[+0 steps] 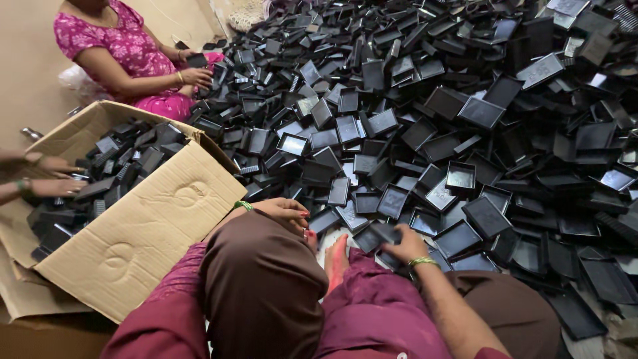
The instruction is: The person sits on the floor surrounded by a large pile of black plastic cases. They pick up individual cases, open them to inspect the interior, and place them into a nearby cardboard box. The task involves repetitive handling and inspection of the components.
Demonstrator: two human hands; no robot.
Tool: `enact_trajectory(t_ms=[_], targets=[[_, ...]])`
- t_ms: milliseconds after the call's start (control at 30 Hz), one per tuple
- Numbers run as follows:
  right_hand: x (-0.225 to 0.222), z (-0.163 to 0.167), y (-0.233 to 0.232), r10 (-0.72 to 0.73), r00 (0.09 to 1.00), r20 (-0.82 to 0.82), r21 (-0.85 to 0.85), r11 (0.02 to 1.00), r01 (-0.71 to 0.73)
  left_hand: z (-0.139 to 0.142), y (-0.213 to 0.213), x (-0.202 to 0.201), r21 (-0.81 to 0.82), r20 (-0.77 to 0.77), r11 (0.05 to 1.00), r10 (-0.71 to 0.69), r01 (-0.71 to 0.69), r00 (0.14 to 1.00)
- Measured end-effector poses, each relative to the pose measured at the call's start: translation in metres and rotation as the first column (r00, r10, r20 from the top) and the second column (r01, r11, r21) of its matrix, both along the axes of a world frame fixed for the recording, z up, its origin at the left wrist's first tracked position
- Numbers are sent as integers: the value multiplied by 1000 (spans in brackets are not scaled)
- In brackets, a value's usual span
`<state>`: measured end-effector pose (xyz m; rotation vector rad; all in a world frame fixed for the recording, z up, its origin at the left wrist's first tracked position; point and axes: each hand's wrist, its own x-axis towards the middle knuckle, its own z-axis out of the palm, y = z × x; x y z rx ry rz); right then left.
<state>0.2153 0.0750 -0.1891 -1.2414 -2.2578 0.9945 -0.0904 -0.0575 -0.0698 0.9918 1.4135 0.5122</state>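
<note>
A huge heap of small black plastic trays [425, 119] covers the floor in front of me. My right hand [404, 247], with a green and gold bangle on the wrist, grips one black tray [380, 234] at the near edge of the heap. My left hand [287, 213], wearing a green bangle, lies on my brown-clad knee [262, 279] with its fingers curled down. Whether it holds anything is hidden. My bare foot [335, 260] shows between my hands.
An open cardboard box [153, 219] part full of black trays stands at my left. Another person's two hands [50, 176] reach into it from the left edge. A person in a pink floral dress [123, 46] sits at the back left holding a black piece [197, 60].
</note>
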Motion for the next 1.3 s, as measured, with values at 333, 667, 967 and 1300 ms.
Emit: enact_trajectory(t_ms=[333,667,967,1300], targets=[[9,20,25,-481,511,-712,-688,331,-646,-18,15,-26,108,-51,992,-60,66,997],[7,-29,44,-593,337,-732,-506,140,-851,-46,64,-19,250,-358,890,-280,381,891],[-45,-18,48,-198,638,-744,-666,295,-685,-37,97,20,414,-312,906,52,86,949],[-23,-87,53,446,893,56,82,889,-450,12,10,-172,408,376,233,838,-883,395]])
